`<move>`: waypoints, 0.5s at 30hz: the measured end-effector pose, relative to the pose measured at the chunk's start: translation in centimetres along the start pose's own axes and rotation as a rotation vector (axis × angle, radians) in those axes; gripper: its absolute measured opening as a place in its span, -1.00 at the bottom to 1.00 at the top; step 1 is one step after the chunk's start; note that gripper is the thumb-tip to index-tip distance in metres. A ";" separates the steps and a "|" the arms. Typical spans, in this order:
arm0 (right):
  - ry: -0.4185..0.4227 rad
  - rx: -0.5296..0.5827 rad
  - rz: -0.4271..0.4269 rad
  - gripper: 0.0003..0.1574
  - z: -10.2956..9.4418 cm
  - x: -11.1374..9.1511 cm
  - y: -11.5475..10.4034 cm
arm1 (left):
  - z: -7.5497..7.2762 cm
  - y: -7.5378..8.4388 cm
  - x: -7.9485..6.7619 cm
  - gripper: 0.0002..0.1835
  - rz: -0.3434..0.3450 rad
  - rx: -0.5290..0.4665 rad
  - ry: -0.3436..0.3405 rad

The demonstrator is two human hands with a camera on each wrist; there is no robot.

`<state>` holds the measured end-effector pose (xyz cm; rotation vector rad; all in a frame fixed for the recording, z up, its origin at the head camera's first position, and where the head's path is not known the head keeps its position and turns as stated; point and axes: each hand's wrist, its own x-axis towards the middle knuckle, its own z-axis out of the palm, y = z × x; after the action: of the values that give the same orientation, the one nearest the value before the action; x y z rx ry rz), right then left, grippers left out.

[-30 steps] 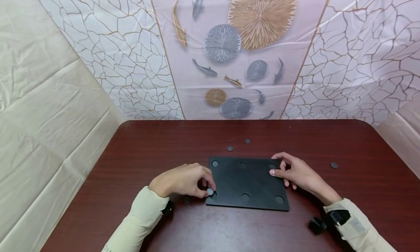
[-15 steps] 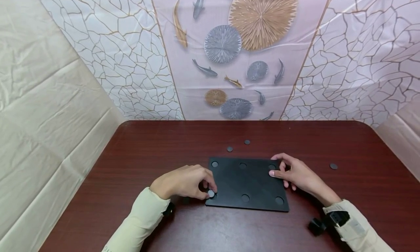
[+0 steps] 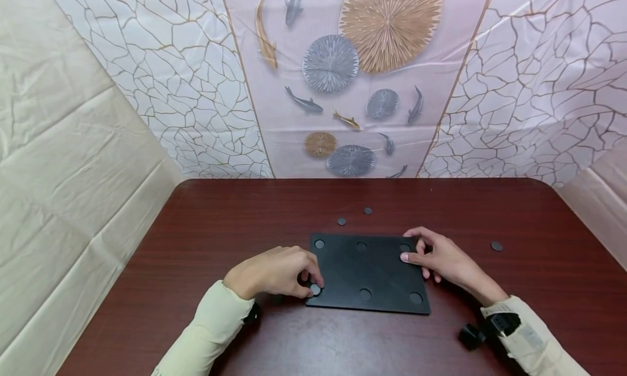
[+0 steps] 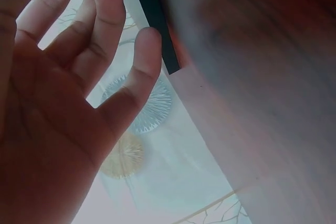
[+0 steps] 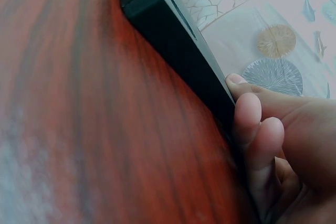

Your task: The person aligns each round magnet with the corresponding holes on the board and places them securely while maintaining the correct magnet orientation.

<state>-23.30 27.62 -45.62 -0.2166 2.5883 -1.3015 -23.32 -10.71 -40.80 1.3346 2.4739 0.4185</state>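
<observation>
A black rectangular board (image 3: 369, 272) with round recesses lies flat on the table. At its near left corner my left hand (image 3: 274, 270) pinches a small grey disc (image 3: 315, 289) between thumb and fingers, right over the recess there. That disc is out of sight in the left wrist view, where the palm and fingers (image 4: 107, 30) show beside the board's dark edge (image 4: 157, 24). My right hand (image 3: 441, 259) grips the board's right edge near the far corner, its thumb on top. In the right wrist view its curled fingers (image 5: 249, 114) lie against the side.
A grey disc (image 3: 319, 244) sits in the far left recess. Two dark discs lie beyond the board, one disc (image 3: 341, 221) nearer than the other disc (image 3: 368, 210). Another disc (image 3: 497, 246) lies at right, and a dark disc (image 3: 278, 298) under the left wrist. A patterned cloth (image 3: 196, 93) hangs behind.
My left hand has lowered the grey disc slightly, toward the near left recess. The right hand keeps its grip on the board's edge.
</observation>
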 end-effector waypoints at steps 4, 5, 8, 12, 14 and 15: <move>-0.001 -0.001 -0.002 -0.31 0.0 0.0 -0.1 | 0.0 0.2 0.0 -0.84 -0.001 0.030 0.000; -0.001 0.000 -0.002 -0.31 0.0 0.0 -0.1 | -0.1 0.3 0.1 -0.84 -0.003 0.034 -0.001; -0.002 0.001 -0.008 -0.31 0.0 0.0 -0.1 | -0.1 0.5 0.1 -0.82 -0.013 0.033 -0.009; -0.002 0.006 -0.016 -0.31 0.0 0.0 -0.2 | -0.1 0.6 0.2 -0.80 -0.031 0.018 -0.021; -0.002 0.011 -0.011 -0.31 0.0 0.0 -0.2 | -0.1 0.7 0.2 -0.78 -0.044 0.002 -0.026; -0.002 0.012 -0.011 -0.32 0.0 0.0 -0.2 | -0.1 0.7 0.3 -0.78 -0.049 -0.005 -0.028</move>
<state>-23.28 27.52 -45.48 -0.2308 2.5805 -1.3198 -23.00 -10.13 -40.46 1.2665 2.4757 0.3921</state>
